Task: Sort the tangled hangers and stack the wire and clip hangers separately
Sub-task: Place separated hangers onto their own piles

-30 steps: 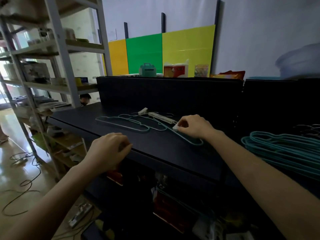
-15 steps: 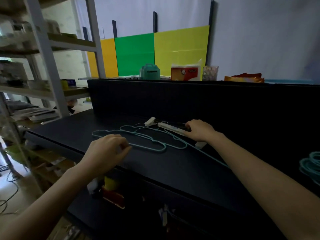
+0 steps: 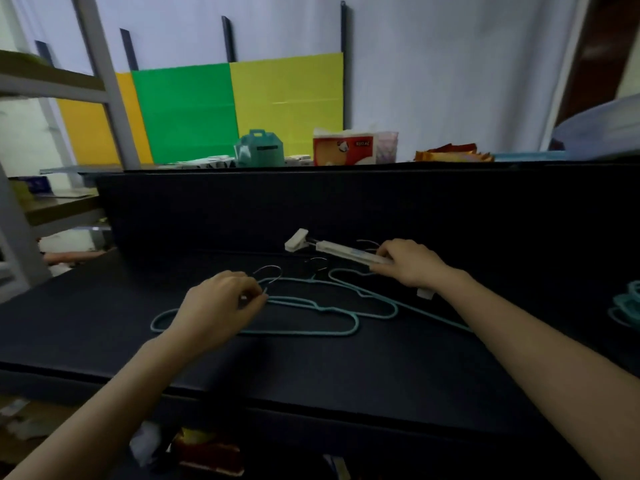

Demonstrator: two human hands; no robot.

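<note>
Left hand (image 3: 221,306) pinches a teal wire hanger (image 3: 311,320) by its neck; right hand (image 3: 410,265) grips the white clip hanger (image 3: 346,252). Untangling seems the step in hand; next, the clip hanger needs lifting clear.

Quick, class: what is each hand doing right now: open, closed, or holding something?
Left hand: pinches the front teal wire hanger near its hook.
Right hand: fingers curled on the bar of the white clip hanger.

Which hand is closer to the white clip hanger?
Right. The right hand grips the bar of the clip hanger. The left hand is apart from it, nearer the camera and to the left, pinching a wire hanger near its hook.
</note>
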